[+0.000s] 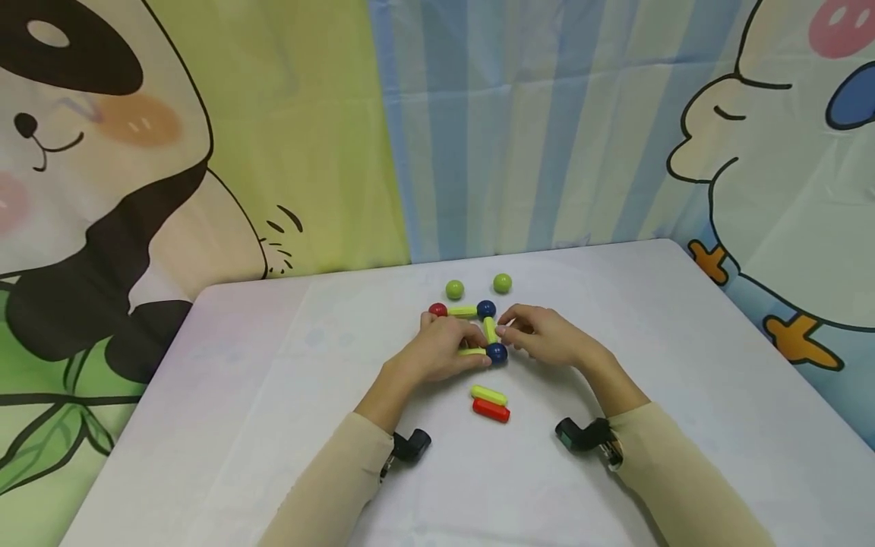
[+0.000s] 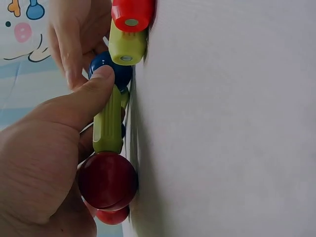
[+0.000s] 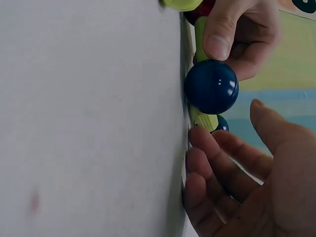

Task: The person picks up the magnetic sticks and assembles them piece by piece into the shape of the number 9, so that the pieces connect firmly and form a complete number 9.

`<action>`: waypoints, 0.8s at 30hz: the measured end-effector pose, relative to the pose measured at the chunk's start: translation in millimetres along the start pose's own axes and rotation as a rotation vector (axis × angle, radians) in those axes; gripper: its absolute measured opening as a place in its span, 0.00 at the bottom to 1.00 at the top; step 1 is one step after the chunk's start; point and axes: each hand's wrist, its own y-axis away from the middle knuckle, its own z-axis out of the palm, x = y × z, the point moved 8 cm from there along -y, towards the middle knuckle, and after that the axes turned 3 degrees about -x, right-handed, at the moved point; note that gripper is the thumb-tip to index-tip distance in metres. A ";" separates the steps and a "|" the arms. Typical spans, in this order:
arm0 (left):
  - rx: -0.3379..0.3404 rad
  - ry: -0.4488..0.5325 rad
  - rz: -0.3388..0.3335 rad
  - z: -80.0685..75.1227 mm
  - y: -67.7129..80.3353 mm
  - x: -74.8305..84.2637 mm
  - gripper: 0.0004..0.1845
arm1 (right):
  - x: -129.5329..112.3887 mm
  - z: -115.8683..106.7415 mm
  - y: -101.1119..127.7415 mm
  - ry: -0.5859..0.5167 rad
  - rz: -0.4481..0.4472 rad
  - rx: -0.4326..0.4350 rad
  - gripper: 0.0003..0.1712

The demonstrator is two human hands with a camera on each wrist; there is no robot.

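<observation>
My left hand pinches a yellow-green rod close to the blue ball at its end. In the left wrist view a dark red ball sits at that rod's other end. A second yellow-green rod runs from this blue ball to a farther blue ball. From there a third yellow-green rod leads to another red ball. Beside the second rod is my right hand, its fingers loosely bent and gripping nothing; whether its fingertips touch the rod is unclear.
Two green balls lie behind the joined pieces on the white table. Nearer me, a loose yellow-green rod and a red rod lie side by side. A printed curtain hangs beyond the far edge.
</observation>
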 end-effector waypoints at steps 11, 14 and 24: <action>-0.005 0.026 0.033 -1.7 2.3 -0.2 0.11 | 1.0 -1.9 -21.8 0.095 0.177 0.134 0.21; -0.007 0.030 0.045 -1.5 1.0 2.1 0.12 | 4.5 -5.1 -22.2 0.118 0.234 0.172 0.22; -0.012 0.052 0.013 -3.4 3.2 -2.0 0.10 | 7.6 -2.1 -26.6 0.000 0.294 0.172 0.22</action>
